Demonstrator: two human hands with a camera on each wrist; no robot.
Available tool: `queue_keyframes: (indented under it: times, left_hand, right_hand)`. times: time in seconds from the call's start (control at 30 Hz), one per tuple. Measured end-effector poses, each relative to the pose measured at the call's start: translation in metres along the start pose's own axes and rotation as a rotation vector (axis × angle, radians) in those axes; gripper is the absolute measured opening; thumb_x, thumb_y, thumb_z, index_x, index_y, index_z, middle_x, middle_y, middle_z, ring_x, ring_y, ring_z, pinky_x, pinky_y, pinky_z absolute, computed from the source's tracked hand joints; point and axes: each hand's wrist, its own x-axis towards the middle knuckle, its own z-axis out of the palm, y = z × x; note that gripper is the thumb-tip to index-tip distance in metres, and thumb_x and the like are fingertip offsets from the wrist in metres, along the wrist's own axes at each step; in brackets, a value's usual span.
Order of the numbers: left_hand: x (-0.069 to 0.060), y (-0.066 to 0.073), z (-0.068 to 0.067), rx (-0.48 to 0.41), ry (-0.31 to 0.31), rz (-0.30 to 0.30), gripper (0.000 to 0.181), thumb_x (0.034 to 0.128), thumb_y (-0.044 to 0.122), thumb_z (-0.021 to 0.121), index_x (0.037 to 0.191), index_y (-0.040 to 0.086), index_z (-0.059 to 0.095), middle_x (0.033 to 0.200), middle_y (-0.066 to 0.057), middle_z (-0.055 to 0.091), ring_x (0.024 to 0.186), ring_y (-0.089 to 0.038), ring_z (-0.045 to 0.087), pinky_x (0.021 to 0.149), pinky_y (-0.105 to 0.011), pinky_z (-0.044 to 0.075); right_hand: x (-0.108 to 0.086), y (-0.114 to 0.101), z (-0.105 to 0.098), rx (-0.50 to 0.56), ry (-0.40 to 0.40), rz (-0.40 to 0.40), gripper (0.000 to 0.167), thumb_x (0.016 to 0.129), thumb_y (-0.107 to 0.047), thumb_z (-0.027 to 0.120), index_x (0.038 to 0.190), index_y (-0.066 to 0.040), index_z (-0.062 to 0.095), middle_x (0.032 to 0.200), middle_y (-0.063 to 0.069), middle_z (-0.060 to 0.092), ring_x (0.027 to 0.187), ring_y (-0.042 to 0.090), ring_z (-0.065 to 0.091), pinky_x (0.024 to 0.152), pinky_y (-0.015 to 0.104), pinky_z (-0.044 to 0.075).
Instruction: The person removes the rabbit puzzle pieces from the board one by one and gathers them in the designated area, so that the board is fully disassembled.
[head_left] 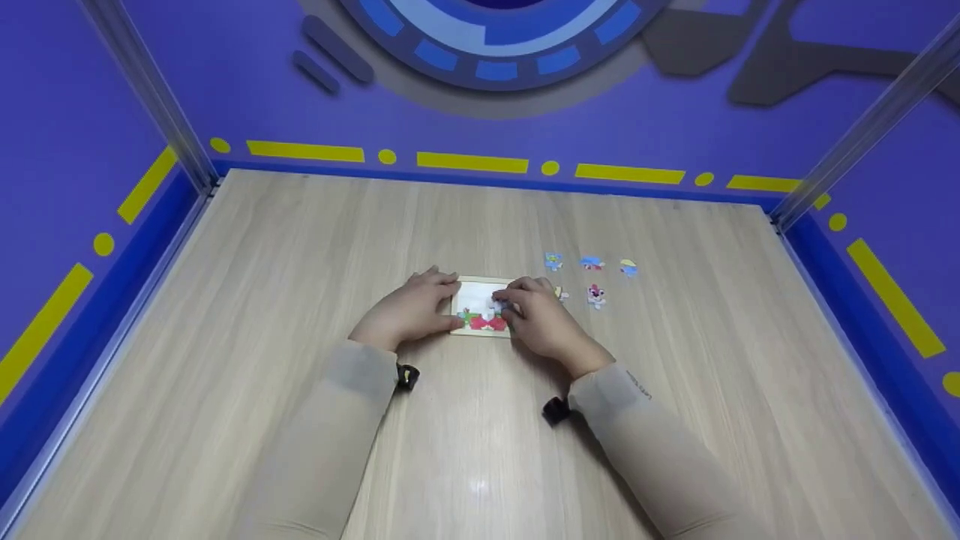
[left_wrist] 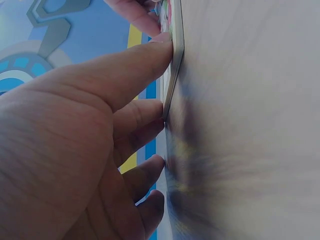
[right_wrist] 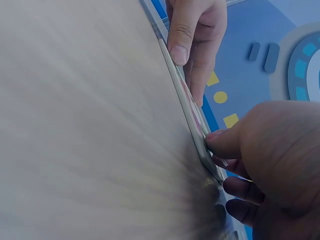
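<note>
A small wooden-rimmed puzzle tray (head_left: 480,334) lies on the table, with red and green pieces (head_left: 487,323) along its near side and a white bare base above them. At its left edge, the left hand (head_left: 412,307) rests thumb and fingertips on the rim, fingers extended. In the left wrist view, that hand's thumb (left_wrist: 135,62) touches the rim (left_wrist: 178,47). The right hand (head_left: 546,322) pinches a small pale-blue piece (head_left: 498,305) over the tray's right part, partly hidden by the fingers. In the right wrist view, its thumb (right_wrist: 225,144) is beside the rim (right_wrist: 187,111).
Right of the tray lie several loose pieces: blue-and-yellow (head_left: 553,261), blue-and-red (head_left: 592,263), yellow-and-blue (head_left: 628,267) and red-and-white (head_left: 596,295). Another (head_left: 561,294) is partly covered by the right hand. Blue walls with yellow marks (head_left: 472,163) border the wooden table (head_left: 300,240).
</note>
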Motion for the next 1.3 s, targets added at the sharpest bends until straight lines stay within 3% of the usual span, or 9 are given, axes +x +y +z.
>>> queue_keyframes:
  times: [0.23, 0.57, 0.8, 1.07, 1.3]
  left_hand:
    - [0.001, -0.002, 0.000, 0.015, -0.009, 0.004, 0.078, 0.1075, 0.039, 0.077, 0.171, 0.005, 0.048, 0.185, -0.011, 0.039, 0.178, -0.039, 0.020, 0.149, -0.053, 0.014]
    - [0.002, -0.001, 0.001, 0.002, -0.012, -0.014, 0.079, 0.1074, 0.040, 0.078, 0.171, 0.005, 0.047, 0.185, -0.009, 0.038, 0.179, -0.037, 0.018, 0.149, -0.054, 0.013]
    - [0.002, -0.001, 0.001, 0.002, -0.017, -0.017, 0.080, 0.1078, 0.041, 0.077, 0.172, 0.005, 0.046, 0.186, -0.009, 0.036, 0.179, -0.036, 0.017, 0.149, -0.053, 0.012]
    - [0.002, 0.000, 0.002, 0.008, -0.018, -0.026, 0.080, 0.1081, 0.042, 0.077, 0.173, 0.007, 0.046, 0.186, -0.008, 0.036, 0.179, -0.036, 0.017, 0.149, -0.054, 0.013]
    - [0.003, 0.000, 0.002, 0.009, -0.022, -0.030, 0.081, 0.1080, 0.042, 0.077, 0.173, 0.007, 0.044, 0.187, -0.008, 0.035, 0.180, -0.036, 0.016, 0.149, -0.052, 0.013]
  right_hand:
    - [0.001, 0.001, -0.003, -0.014, 0.014, -0.037, 0.036, 0.115, -0.016, 0.065, 0.149, -0.008, 0.074, 0.145, 0.013, 0.070, 0.135, 0.035, 0.058, 0.117, 0.054, 0.056]
    - [-0.007, 0.008, -0.029, 0.090, -0.030, -0.044, 0.032, 0.118, -0.016, 0.060, 0.146, -0.011, 0.072, 0.153, 0.008, 0.065, 0.149, 0.032, 0.052, 0.132, 0.058, 0.047]
    - [-0.025, 0.036, -0.049, 0.085, -0.031, -0.005, 0.031, 0.117, -0.019, 0.063, 0.146, -0.014, 0.073, 0.154, 0.007, 0.066, 0.152, 0.033, 0.052, 0.133, 0.060, 0.046]
    - [-0.047, 0.084, -0.076, 0.065, 0.008, 0.008, 0.031, 0.115, -0.014, 0.066, 0.145, -0.009, 0.072, 0.151, 0.013, 0.067, 0.151, 0.039, 0.049, 0.133, 0.064, 0.040]
    - [-0.062, 0.112, -0.100, 0.018, -0.006, 0.088, 0.034, 0.116, -0.015, 0.063, 0.149, -0.007, 0.068, 0.156, 0.017, 0.064, 0.155, 0.042, 0.048, 0.135, 0.067, 0.039]
